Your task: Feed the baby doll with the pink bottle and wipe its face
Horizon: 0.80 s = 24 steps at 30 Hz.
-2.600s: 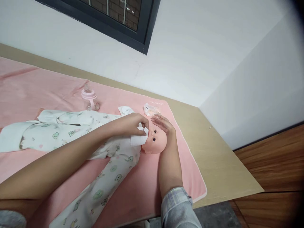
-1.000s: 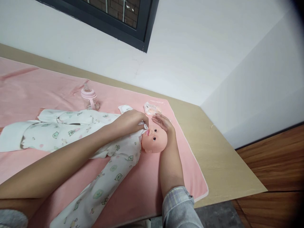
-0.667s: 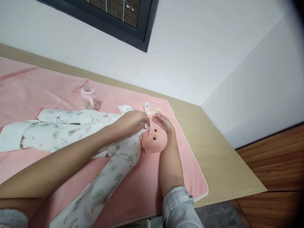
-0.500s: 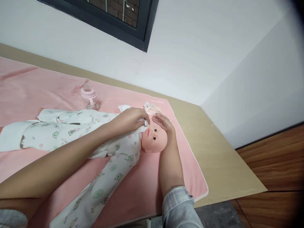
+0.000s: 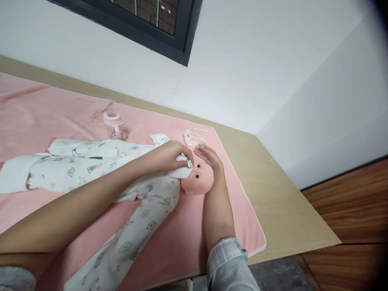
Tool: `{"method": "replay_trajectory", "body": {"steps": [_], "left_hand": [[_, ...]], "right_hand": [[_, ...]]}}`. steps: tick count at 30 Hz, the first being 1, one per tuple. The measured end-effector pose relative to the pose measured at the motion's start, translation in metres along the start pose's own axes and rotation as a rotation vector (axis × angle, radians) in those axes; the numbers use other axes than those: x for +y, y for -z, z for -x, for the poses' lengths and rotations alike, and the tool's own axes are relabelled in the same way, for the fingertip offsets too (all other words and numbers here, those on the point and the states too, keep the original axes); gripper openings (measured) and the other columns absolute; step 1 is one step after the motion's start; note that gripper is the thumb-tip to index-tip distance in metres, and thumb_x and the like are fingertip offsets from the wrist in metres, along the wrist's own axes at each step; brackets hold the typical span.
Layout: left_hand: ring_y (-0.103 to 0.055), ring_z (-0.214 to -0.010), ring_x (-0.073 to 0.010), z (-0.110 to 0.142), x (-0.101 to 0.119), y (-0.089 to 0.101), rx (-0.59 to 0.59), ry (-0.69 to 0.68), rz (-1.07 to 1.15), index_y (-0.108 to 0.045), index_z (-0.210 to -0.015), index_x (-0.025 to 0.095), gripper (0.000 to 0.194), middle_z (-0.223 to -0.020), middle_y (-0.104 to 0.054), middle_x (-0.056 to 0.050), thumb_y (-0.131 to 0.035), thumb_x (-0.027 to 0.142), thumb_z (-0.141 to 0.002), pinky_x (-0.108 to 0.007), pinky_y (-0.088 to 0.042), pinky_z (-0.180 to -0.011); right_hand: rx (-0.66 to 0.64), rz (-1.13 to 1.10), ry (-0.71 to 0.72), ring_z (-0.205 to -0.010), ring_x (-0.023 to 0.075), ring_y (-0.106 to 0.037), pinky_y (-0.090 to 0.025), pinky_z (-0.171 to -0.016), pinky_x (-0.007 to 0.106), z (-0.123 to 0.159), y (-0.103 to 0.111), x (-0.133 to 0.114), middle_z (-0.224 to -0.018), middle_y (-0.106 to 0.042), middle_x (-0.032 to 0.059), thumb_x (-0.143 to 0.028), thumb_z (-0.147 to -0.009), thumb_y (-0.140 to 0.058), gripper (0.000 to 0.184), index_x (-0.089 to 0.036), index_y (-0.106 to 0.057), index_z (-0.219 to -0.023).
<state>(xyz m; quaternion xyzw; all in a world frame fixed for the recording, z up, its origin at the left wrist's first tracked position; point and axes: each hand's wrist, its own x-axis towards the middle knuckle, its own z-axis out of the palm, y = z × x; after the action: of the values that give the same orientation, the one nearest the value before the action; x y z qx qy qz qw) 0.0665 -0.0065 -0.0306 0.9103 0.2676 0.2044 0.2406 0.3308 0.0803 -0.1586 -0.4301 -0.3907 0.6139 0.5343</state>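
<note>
A baby doll [image 5: 202, 182] in white patterned clothes [image 5: 159, 196] lies on its back, its bare head to the right. My left hand [image 5: 172, 155] is closed on a white wipe [image 5: 181, 172], pinching its upper edge. The wipe lies over the doll's mouth and hides it, while both eyes show. My right hand [image 5: 208, 155] rests along the far side of the head, its fingers stretched out and its palm turned to the doll. The right forearm passes close by the crown.
A pink blanket [image 5: 239, 210] covers much of the wooden table [image 5: 291, 210]. A pink-capped baby bottle [image 5: 113, 124] stands beyond the doll's legs. Past my hands lies a small crumpled packet [image 5: 193, 138]. A white wall with a dark window frame [image 5: 184, 36] rises behind.
My left hand has shifted slightly toward the doll's face. The wipe has moved from the chin up over the mouth. My right hand stays in place.
</note>
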Motion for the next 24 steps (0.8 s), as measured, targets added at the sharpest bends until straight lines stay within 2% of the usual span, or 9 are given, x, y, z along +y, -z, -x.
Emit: {"method": "replay_trajectory", "body": {"steps": [10,24], "left_hand": [[-0.066,-0.082,-0.0162,0.0013,0.0013,-0.0023,0.006,0.031,-0.043,-0.075,-0.094,0.022,0.026,-0.094,-0.074,0.004,-0.054,0.013,-0.081,-0.022,-0.044,-0.070],[-0.066,-0.085,-0.0169,-0.0014,-0.0069,-0.0050,0.069,-0.002,-0.069,-0.075,-0.089,0.022,0.024,-0.093,-0.074,0.004,-0.054,0.013,-0.081,-0.023,-0.043,-0.075]], "right_hand": [[0.002,-0.007,0.008,-0.095,0.0175,-0.071,-0.051,-0.107,0.038,0.0001,-0.0007,-0.0001,-0.094,-0.074,0.0071,-0.018,-0.083,-0.068,0.013,-0.017,-0.063,-0.095],[0.013,-0.008,0.008,-0.092,0.0176,-0.072,-0.051,-0.106,0.038,-0.0004,-0.0008,0.0004,-0.093,-0.074,0.0081,-0.017,-0.086,-0.064,0.011,-0.015,-0.062,-0.096]]}}
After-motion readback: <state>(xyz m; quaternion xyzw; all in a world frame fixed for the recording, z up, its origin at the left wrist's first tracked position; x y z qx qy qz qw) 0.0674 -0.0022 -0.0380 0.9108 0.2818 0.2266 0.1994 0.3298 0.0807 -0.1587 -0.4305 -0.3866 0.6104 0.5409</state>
